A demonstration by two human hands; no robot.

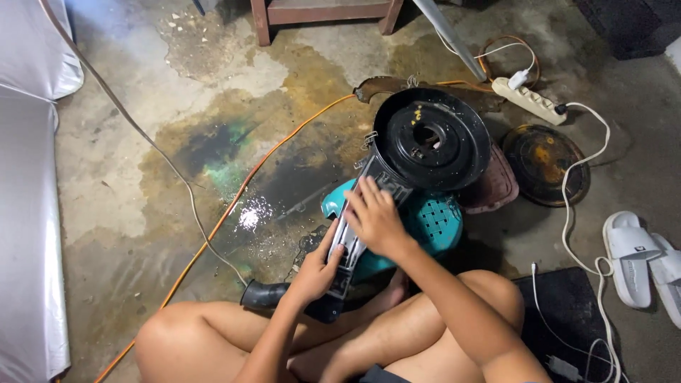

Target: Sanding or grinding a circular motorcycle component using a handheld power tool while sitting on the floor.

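The fingers of the right hand (376,218) lie spread and flat, pressing down on the upper part of a grey-and-black housing (355,234) that slopes toward the person's lap. The left hand (318,273) curls narrowly around the near end of that same housing, thumb along its left edge, gripping rather than resting. Both hands therefore touch the one long part, which runs from the near lap up to a round black drum (431,138) with a holed lid (its centre opening shows a dark hub).

The drum and housing rest on a teal plastic stool (436,223), which sits on the stained concrete floor (142,191). A black hose cuff (266,294) pokes out just left of the left wrist.

As a judgement, the step in hand looks like seating or steadying the housing against the drum; a further move would call for steady downward pressure from the right palm while the left keeps the near end aligned.

Farther out: an orange cable (234,206) crosses the floor on the left, a wet patch (248,216) glints beside it, a white power strip (528,98) lies far right, a rusty round lid (546,163) sits right of the drum, and white sandals (642,259) lie at the right edge.
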